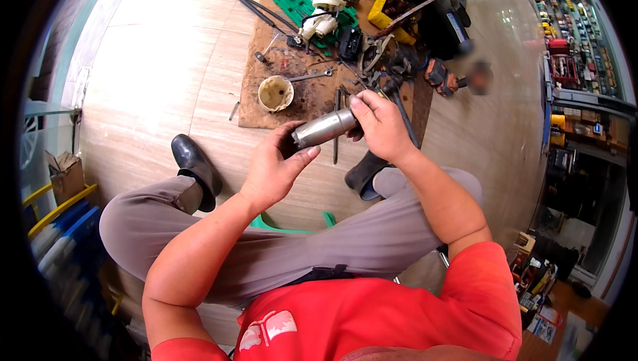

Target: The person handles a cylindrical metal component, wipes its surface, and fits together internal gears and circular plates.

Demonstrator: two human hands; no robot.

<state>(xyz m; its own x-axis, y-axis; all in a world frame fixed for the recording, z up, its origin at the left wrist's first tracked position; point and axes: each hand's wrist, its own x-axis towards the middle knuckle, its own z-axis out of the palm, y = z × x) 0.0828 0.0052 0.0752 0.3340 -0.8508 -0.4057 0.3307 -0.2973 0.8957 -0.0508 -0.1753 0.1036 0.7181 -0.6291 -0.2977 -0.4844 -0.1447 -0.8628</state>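
Between my two hands, above the near edge of a stained board, is a silvery metal cylinder (pixel 324 130), tilted with its right end higher. A raised ring runs round it near the right end, and its left end looks notched. My right hand (pixel 381 126) is closed round the right end, thumb on top. At the left end, my left hand (pixel 271 170) holds the cylinder between thumb and fingers; the fingertips there are partly hidden. Just beyond the cylinder, a cup (pixel 276 93) with brownish grease stands on the board (pixel 256 116).
A wrench (pixel 312 75) lies past the cup. Farther back are a green tool case (pixel 284 3), a yellow container (pixel 380 12) and several dark metal parts. An orange and black power tool (pixel 440 77) lies right of the board. My shoes (pixel 193 159) flank the work area.
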